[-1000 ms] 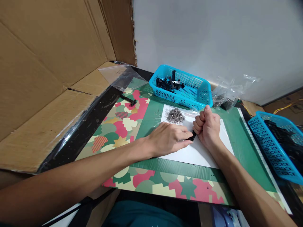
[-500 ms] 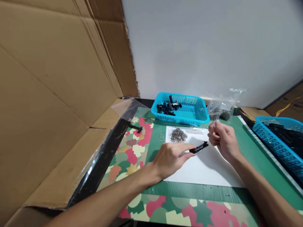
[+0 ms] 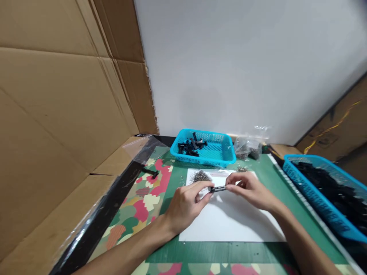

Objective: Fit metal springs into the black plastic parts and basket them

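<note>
Between my two hands, over a white sheet of paper, is a small narrow black plastic part. The thumb and fingers of my left hand pinch its left end. My right hand closes its thumb and forefinger on the right end; the fingertips hide that end. A pile of tiny silvery metal pieces lies on the paper just behind my left hand. Whether a tiny piece is also between my right fingers cannot be made out.
A blue basket with several black parts stands at the back. Another blue basket, full of black parts, is at the right. Clear bags of small pieces lean by the wall. One black part lies on the patterned mat at left.
My right hand has come in from the right and now grips the black part's free end. My left hand keeps its pinch, and the part lies more level. The camera view has shifted.
</note>
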`<state>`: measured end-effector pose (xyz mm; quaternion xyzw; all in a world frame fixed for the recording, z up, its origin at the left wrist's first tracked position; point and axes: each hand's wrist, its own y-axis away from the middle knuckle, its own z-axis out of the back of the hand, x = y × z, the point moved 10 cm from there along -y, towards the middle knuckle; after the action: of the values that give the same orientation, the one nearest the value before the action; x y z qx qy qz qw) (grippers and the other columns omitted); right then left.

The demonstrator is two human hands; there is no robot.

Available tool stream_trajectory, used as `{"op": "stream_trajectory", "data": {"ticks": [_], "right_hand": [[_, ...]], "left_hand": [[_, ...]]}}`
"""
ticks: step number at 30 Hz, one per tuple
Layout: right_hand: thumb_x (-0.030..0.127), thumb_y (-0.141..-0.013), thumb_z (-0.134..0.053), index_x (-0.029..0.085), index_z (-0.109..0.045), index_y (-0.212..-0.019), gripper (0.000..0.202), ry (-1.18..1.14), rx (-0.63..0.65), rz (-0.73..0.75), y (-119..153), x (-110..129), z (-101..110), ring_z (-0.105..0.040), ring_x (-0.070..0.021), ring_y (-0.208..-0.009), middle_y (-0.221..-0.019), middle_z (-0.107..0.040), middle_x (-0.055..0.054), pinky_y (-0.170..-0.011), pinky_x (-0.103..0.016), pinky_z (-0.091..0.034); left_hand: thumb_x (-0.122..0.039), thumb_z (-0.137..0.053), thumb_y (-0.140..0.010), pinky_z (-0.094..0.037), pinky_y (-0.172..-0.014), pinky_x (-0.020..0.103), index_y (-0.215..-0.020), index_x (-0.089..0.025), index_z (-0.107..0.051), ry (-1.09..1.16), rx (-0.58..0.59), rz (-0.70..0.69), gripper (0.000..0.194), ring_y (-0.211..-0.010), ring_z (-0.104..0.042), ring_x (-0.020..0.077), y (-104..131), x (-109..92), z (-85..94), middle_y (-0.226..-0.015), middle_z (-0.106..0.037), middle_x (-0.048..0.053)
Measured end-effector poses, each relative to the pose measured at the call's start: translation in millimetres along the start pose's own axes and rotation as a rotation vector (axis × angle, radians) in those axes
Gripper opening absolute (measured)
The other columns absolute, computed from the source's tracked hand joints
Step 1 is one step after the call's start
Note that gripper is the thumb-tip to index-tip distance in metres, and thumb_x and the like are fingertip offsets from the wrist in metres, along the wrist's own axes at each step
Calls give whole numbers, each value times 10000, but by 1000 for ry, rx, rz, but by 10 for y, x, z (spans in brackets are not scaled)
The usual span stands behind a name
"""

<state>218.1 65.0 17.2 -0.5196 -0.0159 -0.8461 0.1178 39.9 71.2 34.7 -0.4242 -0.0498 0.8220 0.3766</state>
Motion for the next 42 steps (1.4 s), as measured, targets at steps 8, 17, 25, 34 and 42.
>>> {"op": "stream_trajectory", "data": {"ticks": [8,17,25,34,42], "right_hand": [[479,-945,-667,201,-738,-868,297,390,-318,-52,147,-71,768,-611,-190,-723,-805,-692,-34,-626,-268,-416],[661,-939,-437,272,-756,-926,503,781,-989,-646,1197,-104,2024,-758,-396,-831,-853,-786,-173,-597,-400,-474],[657,-749,-676,356,-648,-501,391,862,-984,-909,1801,-440,2601,-713,-374,-538,-659,-713,-190,-539,-489,-527],[534,-1019,-413,218,-755,-1040,465,997,-513,-273,-206,310,1342,-761,-317,-805,-841,-790,-134,-648,-361,-508],[317,-1023,-655,192,-682,-1289,295,1018,-90,-146,-1789,182,-60,-708,-258,-1104,-1235,-722,-127,-936,-398,-567]], "left_hand": [[-281,-506,-1044,-560,-713,242,-1284,-264,-659,-101,102,14,285,-657,-653,122,-56,22,-12,-1170,-760,13],[-57,-464,-908,-518,-672,205,-1084,-261,-652,-209,87,-253,329,-748,-715,147,46,-63,-118,-987,-753,2],[-48,-515,-840,-514,-669,249,-1075,-245,-682,-218,147,-252,350,-773,-748,172,138,-58,-268,-1001,-762,-5],[-105,-580,-875,-564,-741,278,-1090,-243,-737,-191,191,-181,300,-859,-768,204,166,-38,-296,-1039,-782,3],[-176,-628,-867,-606,-722,324,-1071,-227,-775,-218,247,-175,256,-832,-773,231,213,-10,-373,-1023,-794,44]]}}
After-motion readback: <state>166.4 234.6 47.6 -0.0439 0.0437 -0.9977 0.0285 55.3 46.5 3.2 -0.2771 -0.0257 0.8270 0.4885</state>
